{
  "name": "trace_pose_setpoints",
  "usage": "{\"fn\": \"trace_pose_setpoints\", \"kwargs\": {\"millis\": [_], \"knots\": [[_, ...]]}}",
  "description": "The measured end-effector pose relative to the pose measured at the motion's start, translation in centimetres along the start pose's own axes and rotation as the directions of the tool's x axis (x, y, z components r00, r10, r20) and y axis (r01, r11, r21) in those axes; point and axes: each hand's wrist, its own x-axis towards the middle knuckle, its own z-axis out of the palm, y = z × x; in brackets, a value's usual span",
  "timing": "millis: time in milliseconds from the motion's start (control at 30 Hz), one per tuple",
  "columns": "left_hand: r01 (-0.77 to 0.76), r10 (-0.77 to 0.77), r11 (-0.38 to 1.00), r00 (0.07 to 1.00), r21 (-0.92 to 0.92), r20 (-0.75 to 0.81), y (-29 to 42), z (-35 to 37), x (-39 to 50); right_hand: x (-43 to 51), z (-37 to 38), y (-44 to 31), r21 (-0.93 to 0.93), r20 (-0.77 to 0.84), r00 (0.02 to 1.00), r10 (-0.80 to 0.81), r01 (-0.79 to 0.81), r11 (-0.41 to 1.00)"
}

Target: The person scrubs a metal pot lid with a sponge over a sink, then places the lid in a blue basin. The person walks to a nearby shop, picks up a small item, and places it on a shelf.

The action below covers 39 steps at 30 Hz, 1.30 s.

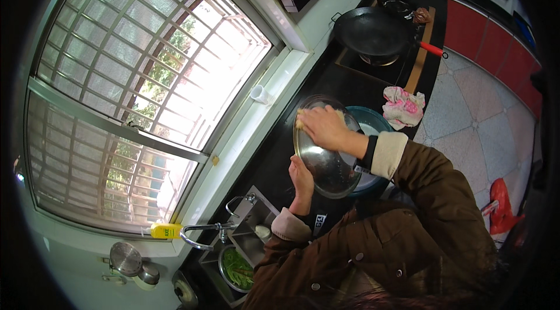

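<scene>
My left hand point(302, 178) grips the metal rim of a round glass pot lid point(323, 172), which is tilted on edge. Against the lid's upper part, my right hand point(326, 128) presses a yellowish sponge or scrubbing cloth point(301, 121), mostly hidden beneath the fingers. Behind the lid sits a teal basin point(385, 122) with whitish liquid inside, partly covered by the lid and my right arm.
A black wok point(374, 32) with a red handle rests on the stove. A pink-and-white cloth point(403, 106) lies at the counter edge. The steel sink point(258, 209) holds a bowl of greens point(236, 268), beneath a curved faucet point(197, 240). A white cup point(260, 94) stands on the windowsill.
</scene>
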Motion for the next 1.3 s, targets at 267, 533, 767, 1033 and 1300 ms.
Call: {"fn": "trace_pose_setpoints", "kwargs": {"millis": [267,533,767,1033,1300], "knots": [[0.047,-0.032,0.952,0.998,-0.304,0.054,0.8,0.7,0.9,-7.1,-1.0,-3.2,0.039,-0.153,0.955,-0.253,0.262,0.964],[0.178,-0.159,0.908,0.984,-0.379,0.083,2.1,1.4,2.1,-13.2,-1.2,-3.4,0.076,-0.023,0.96,-0.281,0.282,0.957],[0.24,-0.284,0.865,0.958,-0.441,-0.036,2.8,1.9,1.1,-15.8,-2.9,-1.5,0.064,0.105,0.951,-0.292,0.287,0.956],[0.206,-0.323,0.801,0.939,-0.562,-0.116,3.4,1.1,-1.8,-16.6,-3.7,0.5,0.212,0.04,0.97,-0.239,0.226,0.951],[0.091,-0.124,0.791,0.992,-0.605,-0.012,6.0,-0.8,-4.9,-12.3,-1.1,9.1,0.523,-0.167,0.965,0.204,-0.088,0.848]]}}
